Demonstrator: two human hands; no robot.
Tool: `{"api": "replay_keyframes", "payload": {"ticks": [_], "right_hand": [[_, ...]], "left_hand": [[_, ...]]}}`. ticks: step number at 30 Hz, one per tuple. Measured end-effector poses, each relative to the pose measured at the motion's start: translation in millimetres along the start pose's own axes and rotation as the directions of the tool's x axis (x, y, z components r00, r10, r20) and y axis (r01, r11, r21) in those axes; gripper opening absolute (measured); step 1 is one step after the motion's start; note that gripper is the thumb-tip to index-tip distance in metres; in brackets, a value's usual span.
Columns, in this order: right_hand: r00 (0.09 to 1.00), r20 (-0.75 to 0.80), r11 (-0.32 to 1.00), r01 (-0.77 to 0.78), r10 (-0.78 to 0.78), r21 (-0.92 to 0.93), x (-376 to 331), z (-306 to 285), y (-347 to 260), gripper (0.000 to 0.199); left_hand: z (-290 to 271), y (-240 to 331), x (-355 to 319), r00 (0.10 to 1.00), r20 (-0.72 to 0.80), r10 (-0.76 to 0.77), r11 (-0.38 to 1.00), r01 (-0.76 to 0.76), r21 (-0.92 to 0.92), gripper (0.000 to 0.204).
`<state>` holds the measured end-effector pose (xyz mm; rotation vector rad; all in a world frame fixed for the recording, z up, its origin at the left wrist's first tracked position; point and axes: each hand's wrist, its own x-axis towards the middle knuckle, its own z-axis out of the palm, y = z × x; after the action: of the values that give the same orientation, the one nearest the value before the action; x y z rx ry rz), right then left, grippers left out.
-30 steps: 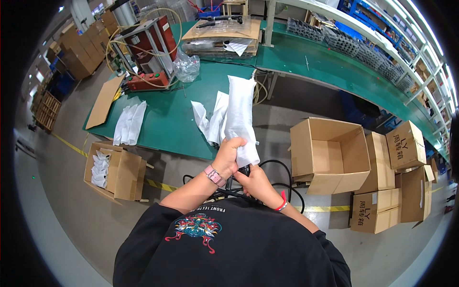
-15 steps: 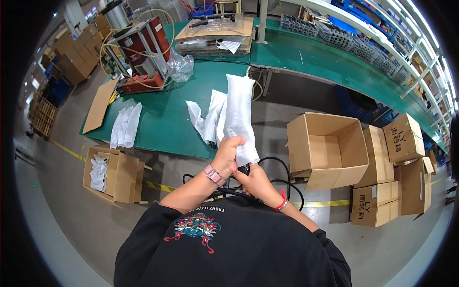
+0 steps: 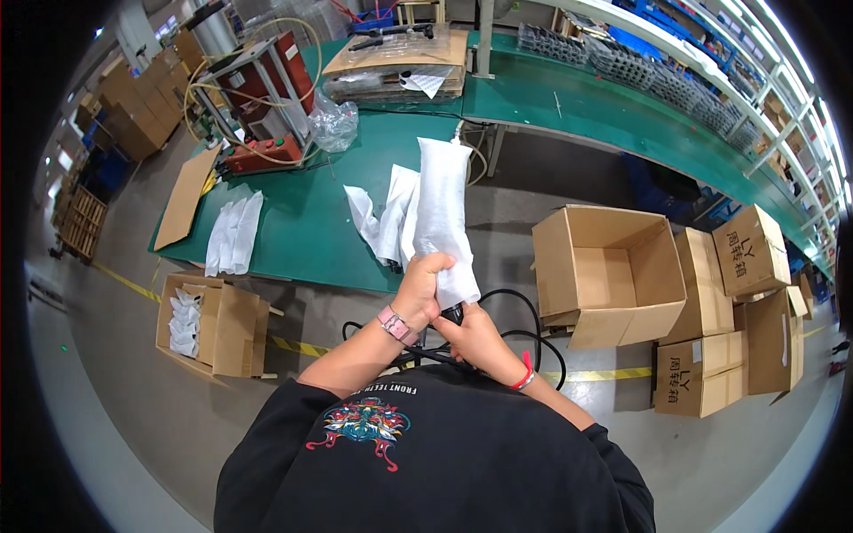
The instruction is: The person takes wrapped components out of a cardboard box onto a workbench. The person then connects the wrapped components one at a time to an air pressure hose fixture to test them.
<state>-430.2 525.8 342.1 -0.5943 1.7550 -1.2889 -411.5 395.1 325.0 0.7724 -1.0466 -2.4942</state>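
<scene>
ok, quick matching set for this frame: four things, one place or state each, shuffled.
Things:
1. white bag
2. open box
3. black cable
4. foam sheets

Places:
A. flat on the green table
B. gripped upright in the left hand
C. looped over the floor
D. on the floor, right of the hands

Pairs: 1-B, 2-D, 3-C, 4-A

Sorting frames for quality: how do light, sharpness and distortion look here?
Head view: even overhead light, soft shadows; the hands and white foam bag are sharp; the fisheye bends the green bench edges and blacks out the corners; no strong glare.
</scene>
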Motion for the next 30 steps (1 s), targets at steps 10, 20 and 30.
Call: {"api": "replay_keyframes", "payload": {"ticks": [10,20,30], "right_hand": [[0.974,0.025,0.975,0.224,-0.224,-0.004,0,12,20,0.038],[0.970,0.066,0.970,0.239,-0.236,-0.047,-15,5,44,0.045],[0.975,0.066,0.977,0.213,-0.211,-0.018,-16,-8,43,0.045]], "left_hand": [[-24,14,-4,1.000,0.024,0.002,0.999,-0.001,-0.054,0.034],[-29,1,-5,0.999,-0.035,-0.001,1.000,0.000,-0.018,0.027],[-7,-4,-6,0.997,-0.076,0.008,1.000,-0.006,0.028,0.030]]}}
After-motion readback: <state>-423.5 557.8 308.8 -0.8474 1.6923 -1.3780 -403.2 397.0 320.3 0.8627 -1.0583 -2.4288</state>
